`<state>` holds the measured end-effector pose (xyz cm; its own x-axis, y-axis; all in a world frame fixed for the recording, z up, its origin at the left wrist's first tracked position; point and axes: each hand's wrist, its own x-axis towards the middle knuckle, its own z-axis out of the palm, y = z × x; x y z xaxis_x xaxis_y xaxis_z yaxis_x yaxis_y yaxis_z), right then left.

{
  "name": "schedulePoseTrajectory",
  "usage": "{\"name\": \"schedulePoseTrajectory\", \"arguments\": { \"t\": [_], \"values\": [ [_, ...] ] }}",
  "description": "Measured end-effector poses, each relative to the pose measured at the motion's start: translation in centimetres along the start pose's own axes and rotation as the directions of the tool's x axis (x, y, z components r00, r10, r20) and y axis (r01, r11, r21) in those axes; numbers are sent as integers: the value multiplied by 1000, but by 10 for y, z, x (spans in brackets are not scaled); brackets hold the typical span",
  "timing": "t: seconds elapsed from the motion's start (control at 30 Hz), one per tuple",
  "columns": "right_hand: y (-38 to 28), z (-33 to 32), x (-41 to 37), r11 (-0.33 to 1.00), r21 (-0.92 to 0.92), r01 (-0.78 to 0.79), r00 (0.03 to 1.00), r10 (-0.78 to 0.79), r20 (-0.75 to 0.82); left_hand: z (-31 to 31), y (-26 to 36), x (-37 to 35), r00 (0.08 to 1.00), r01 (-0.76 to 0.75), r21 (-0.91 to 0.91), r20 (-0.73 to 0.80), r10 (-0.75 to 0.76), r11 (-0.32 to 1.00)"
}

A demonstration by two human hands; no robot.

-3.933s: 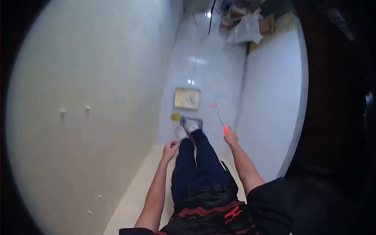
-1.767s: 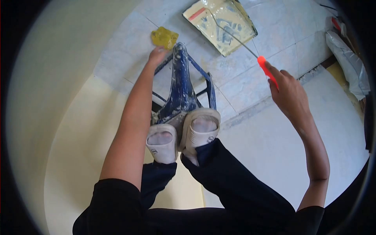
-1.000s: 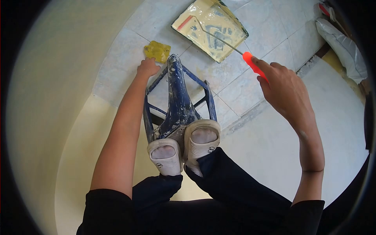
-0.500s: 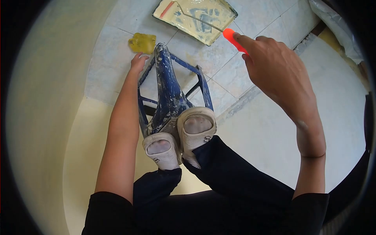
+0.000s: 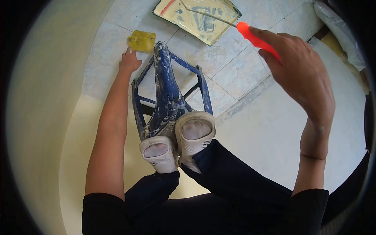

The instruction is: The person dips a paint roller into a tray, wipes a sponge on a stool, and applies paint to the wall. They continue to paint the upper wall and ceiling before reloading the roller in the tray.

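Head view: the right hand [image 5: 301, 74] grips the roller [image 5: 256, 38], its end inside the paint-smeared tray [image 5: 197, 31]. Below-left of the tray, the left hand [image 5: 129, 62] is spread open.

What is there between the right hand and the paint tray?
In the head view, the roller's red handle and thin rod span from the right hand to the tray.

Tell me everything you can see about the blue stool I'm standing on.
The blue stool looks like a plastic or painted frame, heavily spattered with white paint. Its legs splay outward, joined by cross braces, and it stands upright on the tiled floor beside the cream wall. Two feet in white slippers stand on its seat, hiding it. The left hand is at one leg's foot; contact is unclear.
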<state>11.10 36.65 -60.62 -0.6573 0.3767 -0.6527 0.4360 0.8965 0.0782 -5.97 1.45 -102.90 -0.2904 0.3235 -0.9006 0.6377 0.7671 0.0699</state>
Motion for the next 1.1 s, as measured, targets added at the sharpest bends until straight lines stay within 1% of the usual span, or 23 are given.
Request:
{"name": "schedulePoseTrajectory", "arguments": {
  "t": [0.03,0.07,0.1,0.17,0.2,0.27,0.3,0.37,0.4,0.47,0.5,0.57,0.6,0.63,0.7,0.77,0.8,0.83,0.9,0.93,1.0,1.03,1.1],
  "values": [
    [3,0,2,1000,16,23,999,-23,-37,-8,2,-4,1000,3,47,9,-4,999],
    [4,-3,3,1000,6,1,1000,-1,-13,-13,6,-9,1000,4,92,20,-6,996],
    [6,-2,3,1000,4,5,1000,-5,-14,-15,11,-13,1000,6,89,19,-8,996],
    [12,-2,3,999,-7,33,999,-33,-33,-19,20,-18,992,-4,220,121,-23,975],
    [14,-2,3,999,-2,35,999,-35,-27,-14,21,-18,991,-3,223,128,-26,975],
    [16,-3,2,1000,-1,31,998,-30,-59,0,22,-18,994,-66,309,99,37,949],
    [16,-1,1,999,-2,32,998,-32,-56,8,23,-18,994,-66,306,101,37,950],
    [16,-2,0,999,29,36,996,-34,-85,21,27,-20,997,-70,392,55,52,917],
    [15,-1,1,999,22,35,995,-33,-95,31,26,-16,998,-67,389,44,54,919],
    [7,3,2,994,105,21,995,-11,-103,48,22,-16,998,-57,282,11,56,958],
    [1,-1,2,995,97,22,994,-11,-111,43,26,-23,998,-55,277,1,57,959],
    [-14,-10,4,989,122,-81,997,80,18,33,37,-35,999,-43,224,13,41,974],
    [-18,-14,4,984,149,-103,994,96,55,33,40,-35,999,-38,223,6,38,974],
    [-19,-17,4,984,149,-98,995,93,44,35,42,-33,1000,-26,238,8,25,971],
    [-23,-23,7,976,153,-154,982,134,133,35,35,-27,1000,-5,251,1,5,968],
    [-17,-23,7,985,118,-129,989,119,92,35,42,-20,999,-35,306,-5,38,951],
    [-16,-19,4,990,100,-95,993,88,75,35,43,-20,1000,-5,372,-10,10,928],
    [-16,-15,2,989,109,-97,992,87,89,33,40,-20,1000,-10,379,5,9,925],
    [-13,-13,2,994,97,-51,999,49,19,21,39,-14,1000,17,442,-24,-7,897],
    [-13,-11,1,994,99,-52,998,50,23,11,35,-13,1000,14,444,-21,-5,896],
    [-10,-9,1,998,49,-44,999,44,-1,-9,39,-11,999,-17,387,45,0,922],
    [-8,-10,3,998,42,-39,999,39,1,-16,40,-9,999,-16,380,46,-1,925],
    [-6,-10,7,995,85,-48,999,46,25,-25,32,-6,996,-25,440,90,-16,898]
  ]
}}
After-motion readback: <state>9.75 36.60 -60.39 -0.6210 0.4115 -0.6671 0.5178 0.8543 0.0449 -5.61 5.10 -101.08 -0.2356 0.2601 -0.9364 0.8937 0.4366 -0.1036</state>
